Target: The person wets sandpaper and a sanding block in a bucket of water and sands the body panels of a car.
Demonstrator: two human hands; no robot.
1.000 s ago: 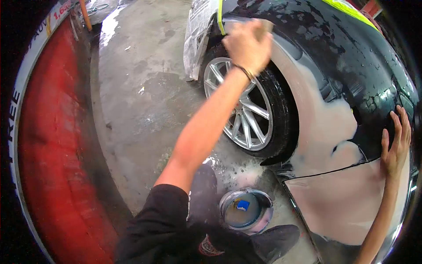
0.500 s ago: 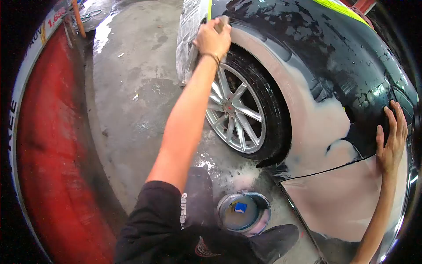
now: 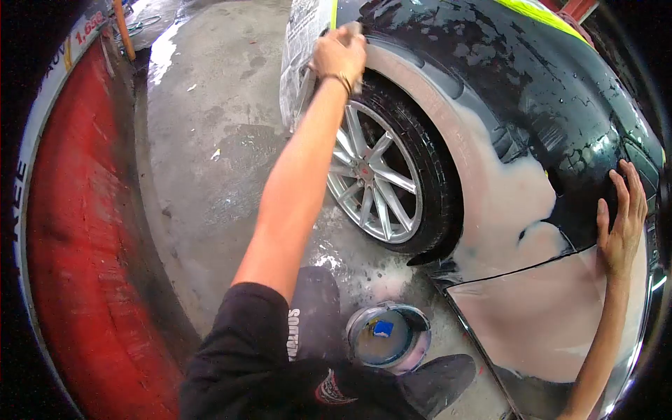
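Note:
My left hand (image 3: pixel 339 54) is closed on a small greyish pad, of which only an edge shows, against the car's wheel-arch edge beside the newspaper masking (image 3: pixel 301 63). My right hand (image 3: pixel 623 220) lies with fingers spread on the car, across the black paint (image 3: pixel 581 189) and the pinkish-beige filler (image 3: pixel 539 308). More filler follows the arch around the silver-spoked wheel (image 3: pixel 364 171). Water drops dot the black panel.
A bucket (image 3: pixel 353 343) of cloudy water with a blue piece (image 3: pixel 382 329) in it stands between my legs. A red curved wall (image 3: pixel 84 245) runs along the left. Wet concrete floor (image 3: pixel 203 126) lies beyond the wheel.
Over the last second, my left hand has moved left along the arch to the newspaper's edge, still holding the pad. My right hand has stayed on the panel.

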